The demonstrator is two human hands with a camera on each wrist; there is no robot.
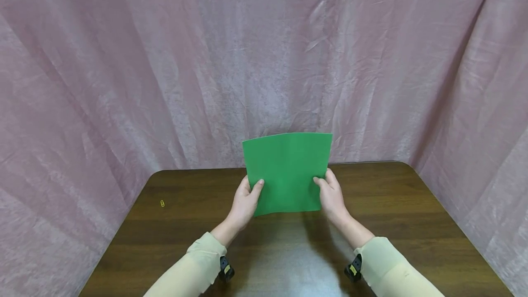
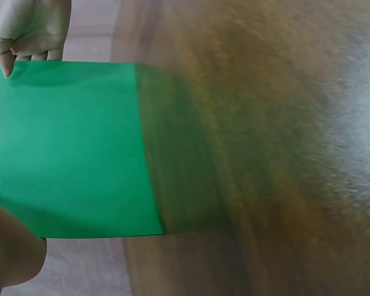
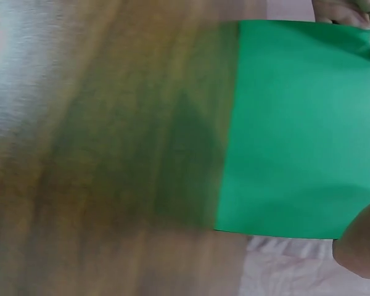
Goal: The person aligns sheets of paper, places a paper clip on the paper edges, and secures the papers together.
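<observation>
Nearest, a pale sleeve (image 1: 181, 272) is worn on each forearm and a small black wrist camera (image 1: 226, 268) is strapped below each cuff; neither should be let brush the work. Beyond them, a green sheet (image 1: 287, 173), seemingly paper or thin card, is held tilted up over the worktop (image 1: 371, 187), gripped at its side edges, below mid-height, by the left hand (image 1: 242, 203) and the right hand (image 1: 333, 197). On both sides the sheet is pinched, the thumb laid on the near face and the other fingers set at or behind the edge; how firmly cannot be told. A slight bow is shown along the top edge, so the tension between the hands is best made light and even; if they are brought closer, the sheet may be buckled, and if pressed hard, it may be dented. The left side is carried a little lower and should be levelled. Off to the left, a yellow paper clip (image 1: 162, 203) is seen on the worktop, well apart from the sheet. Farthest, a pink curtain (image 1: 264, 58) is hung.
</observation>
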